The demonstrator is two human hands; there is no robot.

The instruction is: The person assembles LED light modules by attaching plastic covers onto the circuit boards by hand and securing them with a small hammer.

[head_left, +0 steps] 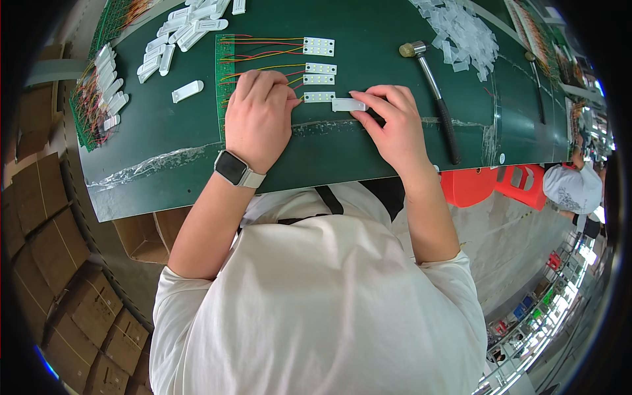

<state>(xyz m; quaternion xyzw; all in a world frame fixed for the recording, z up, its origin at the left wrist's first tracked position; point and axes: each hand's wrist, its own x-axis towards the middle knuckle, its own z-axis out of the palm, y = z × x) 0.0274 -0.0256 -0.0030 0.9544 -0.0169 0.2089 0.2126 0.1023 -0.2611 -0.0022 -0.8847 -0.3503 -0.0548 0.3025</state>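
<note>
A translucent white rectangular piece is held by its right end between thumb and fingertips in the grip of the right hand, just beside the nearest small white dotted board on the desk. The left hand is placed partly over the green circuit strip, its fingers drawn together; whether a wire is pinched in that grip cannot be told
</note>
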